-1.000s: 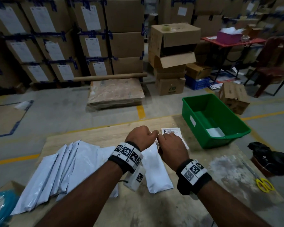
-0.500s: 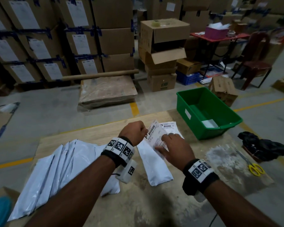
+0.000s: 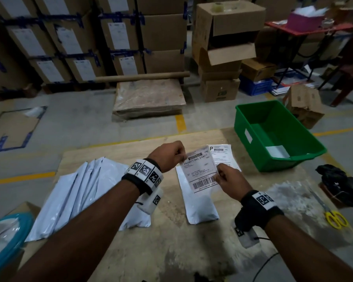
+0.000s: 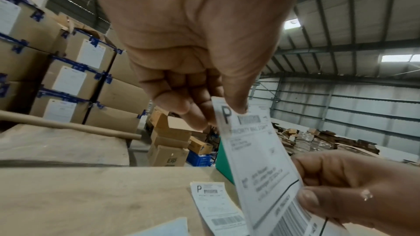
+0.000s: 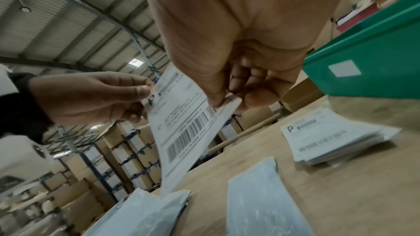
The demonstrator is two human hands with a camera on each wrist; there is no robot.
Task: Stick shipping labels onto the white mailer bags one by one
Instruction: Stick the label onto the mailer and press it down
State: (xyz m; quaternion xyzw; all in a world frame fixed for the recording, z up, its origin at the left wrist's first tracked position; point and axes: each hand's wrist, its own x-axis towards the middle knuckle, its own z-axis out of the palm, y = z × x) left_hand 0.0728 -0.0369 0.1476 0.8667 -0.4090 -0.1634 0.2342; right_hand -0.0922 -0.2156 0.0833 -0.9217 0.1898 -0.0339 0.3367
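Label point(image 3: 200, 169) work is under way: compared with a second ago, when both hands sat low over the label stack point(image 3: 222, 155), one sheet has come up off that stack and now hangs in the air above the single mailer bag point(image 3: 198, 204). My left hand point(image 3: 167, 156) pinches its top corner between thumb and forefinger; my right hand point(image 3: 228, 181) pinches the lower right edge beside the barcode. Both grips are narrow and closed on the paper, which shows clearly in the wrist views. I read this as the peel step — whether the backing has started to part I cannot tell, since no split edge shows.

That lone mailer lies flat on the tabletop point(image 3: 192, 251), directly below the lifted sheet and still bare, so no sticking has happened on it yet. To its left lies the fanned pile of mailer bags point(image 3: 73, 190), waiting their turn — most of the task seems ahead.

Right of the lone mailer sits the green bin point(image 3: 253, 149). Inside it I see only one small white sheet point(image 3: 277, 151) on the bottom; I guess it is a discarded backing, though I cannot confirm that. Further right of the mailer lie yellow-handled scissors point(image 3: 334, 218), untouched.
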